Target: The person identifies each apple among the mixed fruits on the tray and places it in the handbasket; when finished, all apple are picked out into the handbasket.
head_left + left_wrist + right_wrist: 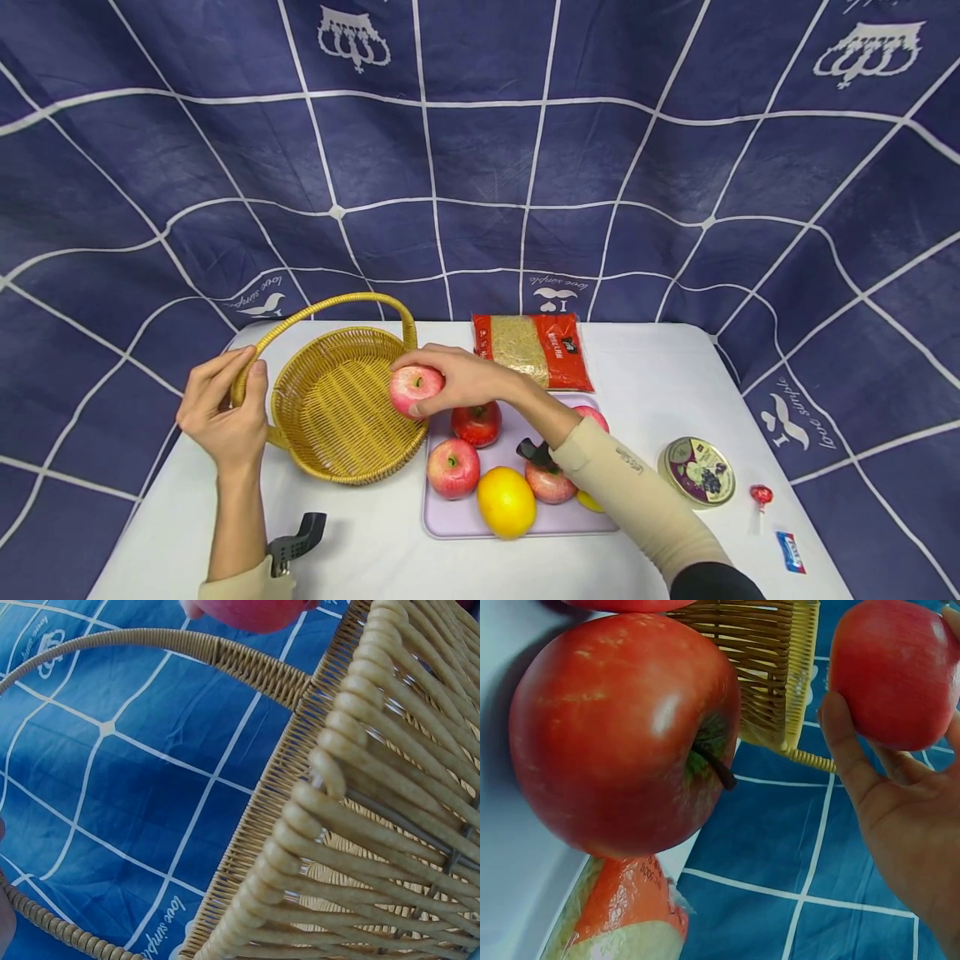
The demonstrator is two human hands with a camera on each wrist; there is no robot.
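Note:
My left hand (225, 408) grips the left side of the arched handle of a yellow wicker basket (348, 400). The basket stands on the table at left, its inside bare. In my right hand (474, 379) is a red-pink apple (415, 390), held at the basket's right rim; the right wrist view shows fingers and thumb around this apple (896, 675). Right of the basket, a pale purple tray (450, 523) carries several apples, among them a pink one (453, 468) and a deep red one (476, 423), plus a yellow-orange fruit (507, 502). My right forearm hides part of the tray.
Behind the tray lies a red-and-clear food packet (532, 350). Farther right are a round tin (699, 472), a red lollipop (761, 494) and a small blue-and-white packet (791, 552). A blue checked cloth (480, 158) hangs behind the white table (375, 558).

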